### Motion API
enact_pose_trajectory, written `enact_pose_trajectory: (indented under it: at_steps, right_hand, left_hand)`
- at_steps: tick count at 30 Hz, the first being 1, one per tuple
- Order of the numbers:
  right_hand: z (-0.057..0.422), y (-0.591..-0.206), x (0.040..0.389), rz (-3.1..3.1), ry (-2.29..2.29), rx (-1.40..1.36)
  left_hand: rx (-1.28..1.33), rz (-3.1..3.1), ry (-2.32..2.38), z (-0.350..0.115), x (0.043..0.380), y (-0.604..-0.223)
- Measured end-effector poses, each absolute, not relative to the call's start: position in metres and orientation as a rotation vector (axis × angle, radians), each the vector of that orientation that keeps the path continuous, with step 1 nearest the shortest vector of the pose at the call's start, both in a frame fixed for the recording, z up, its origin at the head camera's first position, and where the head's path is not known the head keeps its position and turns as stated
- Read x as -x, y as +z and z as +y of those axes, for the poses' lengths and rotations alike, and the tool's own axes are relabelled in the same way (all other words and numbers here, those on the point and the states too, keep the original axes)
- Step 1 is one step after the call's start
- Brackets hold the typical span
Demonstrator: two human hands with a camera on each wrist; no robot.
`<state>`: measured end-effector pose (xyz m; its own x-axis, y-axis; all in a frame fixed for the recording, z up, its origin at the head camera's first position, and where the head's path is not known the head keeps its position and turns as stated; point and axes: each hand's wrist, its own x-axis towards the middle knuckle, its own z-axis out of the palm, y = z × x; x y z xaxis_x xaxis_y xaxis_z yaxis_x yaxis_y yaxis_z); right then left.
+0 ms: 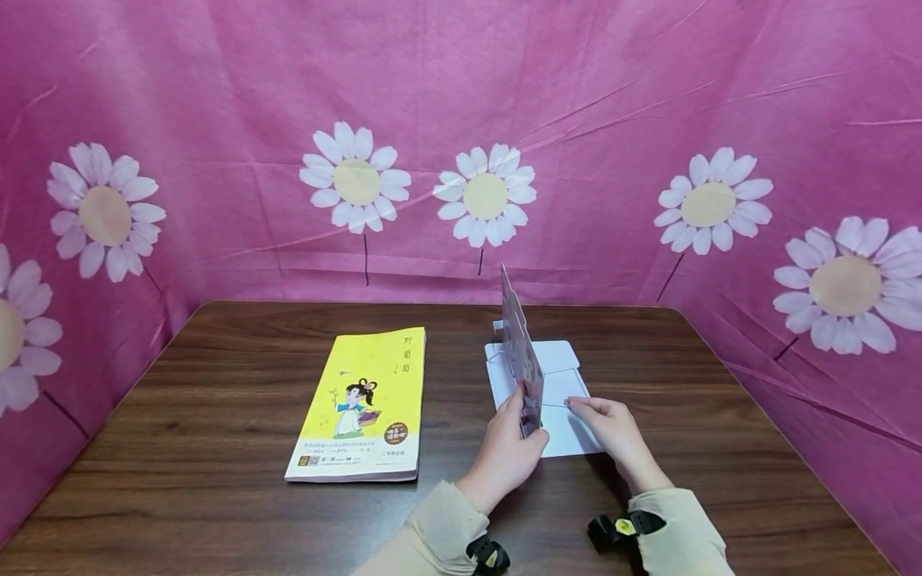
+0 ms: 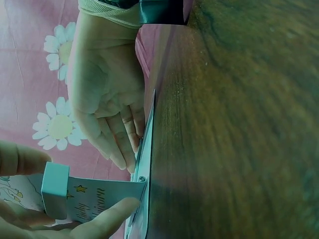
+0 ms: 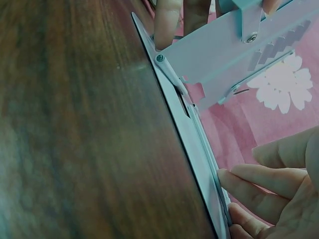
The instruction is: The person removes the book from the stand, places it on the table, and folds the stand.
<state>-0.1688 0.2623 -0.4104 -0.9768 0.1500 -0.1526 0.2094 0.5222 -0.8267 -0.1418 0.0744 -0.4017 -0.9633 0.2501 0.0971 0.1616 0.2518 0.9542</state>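
Folding stand [image 1: 565,436], one, right of centre on the surface [image 1: 216,432], directly ahead of my two hands. Key relation, I'd judge: panel against base. The panel [image 1: 522,352] stands steeply up from the base, edge-on to me in the head view, long axis running away from me. The base lies flat beneath it, also lengthwise away from me, most of its visible white face to the panel's right.

My left hand [image 1: 504,456] is nearer the panel: it grips the near end, thumb on the right side, fingers on the left. My right hand [image 1: 619,440] is nearer the base, on its right edge, well clear of the panel. Fingers fairly straight, tips touching that edge; the right wrist view shows the thumb off it. From the head view the fingertips are small, so a light pinch there is hard to rule out.

Left wrist view: one pale clip [image 2: 56,191] by my left fingers, on the panel's star-printed side.

Yellow book [image 1: 360,408], one, left of the stand, apart from it, cover up, long axis also away from me, neither hand on it.

Count: one stand (one panel, one base), one book, two hands, two sleeves [image 1: 428,532], six daisies [image 1: 356,182] on one pink cloth [image 1: 238,120], leftmost cut off by the frame.
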Motion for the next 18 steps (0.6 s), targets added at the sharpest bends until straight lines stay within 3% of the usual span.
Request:
enact_pose_trajectory:
  at_steps: [18]
  right_hand:
    - [0.2660,-0.4088,0.1693,2.628,-1.558,-0.343]
  left_hand:
    - [-0.444,2.436,1.804,0.0741,0.1421,-0.4014]
